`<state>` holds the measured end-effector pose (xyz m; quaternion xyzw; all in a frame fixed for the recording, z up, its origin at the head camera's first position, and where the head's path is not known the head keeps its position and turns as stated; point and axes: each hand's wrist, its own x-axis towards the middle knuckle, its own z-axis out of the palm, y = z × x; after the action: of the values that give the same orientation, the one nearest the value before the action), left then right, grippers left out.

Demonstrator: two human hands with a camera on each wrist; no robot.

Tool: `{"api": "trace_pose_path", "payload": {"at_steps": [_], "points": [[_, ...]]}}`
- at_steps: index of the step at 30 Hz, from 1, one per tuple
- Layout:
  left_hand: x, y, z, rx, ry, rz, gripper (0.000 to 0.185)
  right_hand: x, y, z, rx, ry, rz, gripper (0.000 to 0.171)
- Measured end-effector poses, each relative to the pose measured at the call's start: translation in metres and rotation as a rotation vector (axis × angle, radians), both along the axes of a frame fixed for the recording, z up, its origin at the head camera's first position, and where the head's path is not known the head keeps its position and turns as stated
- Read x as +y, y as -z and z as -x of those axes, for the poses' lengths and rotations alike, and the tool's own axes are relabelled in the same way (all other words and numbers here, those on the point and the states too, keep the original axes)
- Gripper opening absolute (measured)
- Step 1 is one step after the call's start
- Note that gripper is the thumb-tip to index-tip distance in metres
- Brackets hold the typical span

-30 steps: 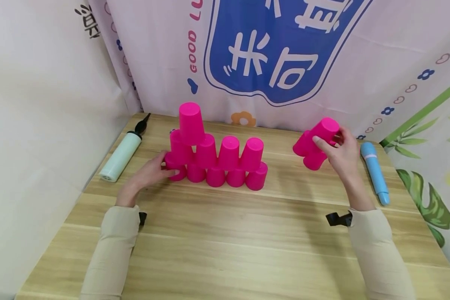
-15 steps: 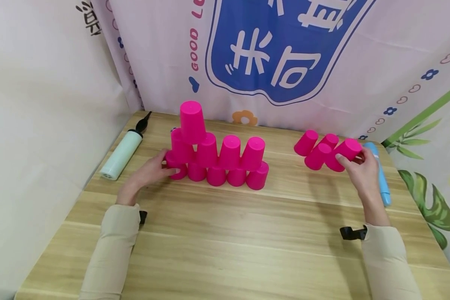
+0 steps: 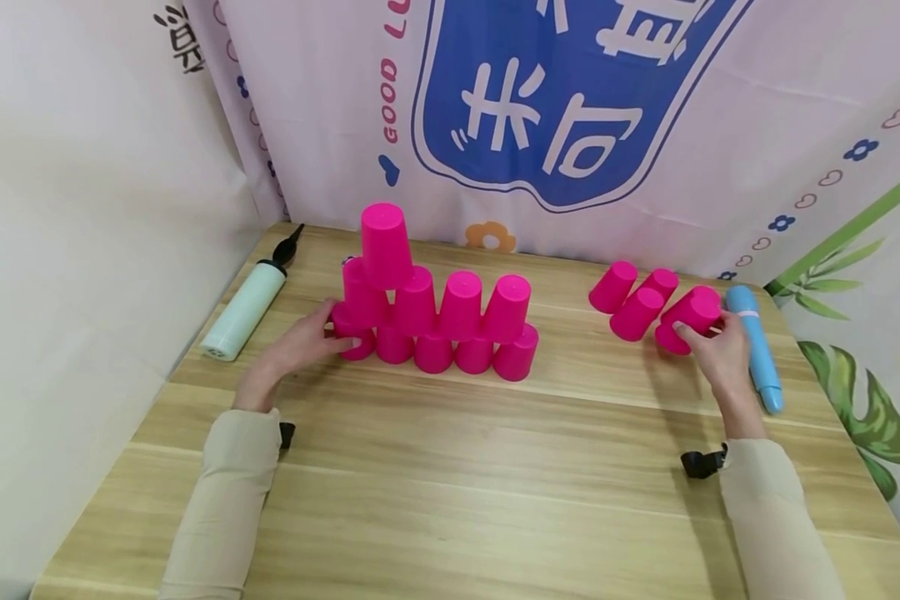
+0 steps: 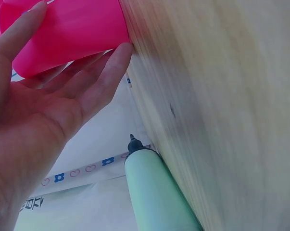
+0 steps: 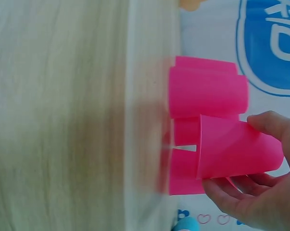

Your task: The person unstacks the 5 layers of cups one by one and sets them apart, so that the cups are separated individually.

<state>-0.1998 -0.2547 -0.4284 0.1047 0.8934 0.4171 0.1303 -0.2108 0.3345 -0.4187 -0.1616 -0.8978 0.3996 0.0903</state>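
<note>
The left hand (image 4: 36,120) fills the left of the left wrist view, palm open, its straight fingers (image 4: 106,72) lying along the side of a pink cup (image 4: 72,29) that stands on the wooden table (image 4: 221,106). Below the hand, a pale green pump (image 4: 154,192) with a black nozzle lies on the table.
</note>
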Motion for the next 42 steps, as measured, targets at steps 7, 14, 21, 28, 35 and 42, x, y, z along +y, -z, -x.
{"api": "trace_pose_path", "payload": {"at_steps": [7,14,21,28,35,42], "points": [[-0.001,0.0,-0.001,0.0,-0.003,0.004,0.063,0.004,0.01,0.013,-0.015,-0.039,-0.018,0.073],[0.0,-0.002,-0.002,-0.001,-0.009,0.009,0.063,0.003,0.019,0.013,0.011,-0.069,-0.032,0.067],[0.0,-0.004,-0.002,0.002,-0.012,0.008,0.063,0.001,0.022,0.013,0.009,-0.062,-0.037,0.069],[0.0,-0.003,-0.003,-0.008,-0.011,0.012,0.064,-0.009,0.014,0.007,0.026,0.003,0.085,0.085],[0.001,0.0,-0.002,0.002,-0.008,-0.005,0.062,-0.049,-0.013,-0.006,0.261,0.065,0.032,0.073],[0.001,-0.003,-0.003,0.004,-0.008,0.002,0.064,-0.105,-0.054,-0.008,0.53,-0.079,0.009,0.06]]}}
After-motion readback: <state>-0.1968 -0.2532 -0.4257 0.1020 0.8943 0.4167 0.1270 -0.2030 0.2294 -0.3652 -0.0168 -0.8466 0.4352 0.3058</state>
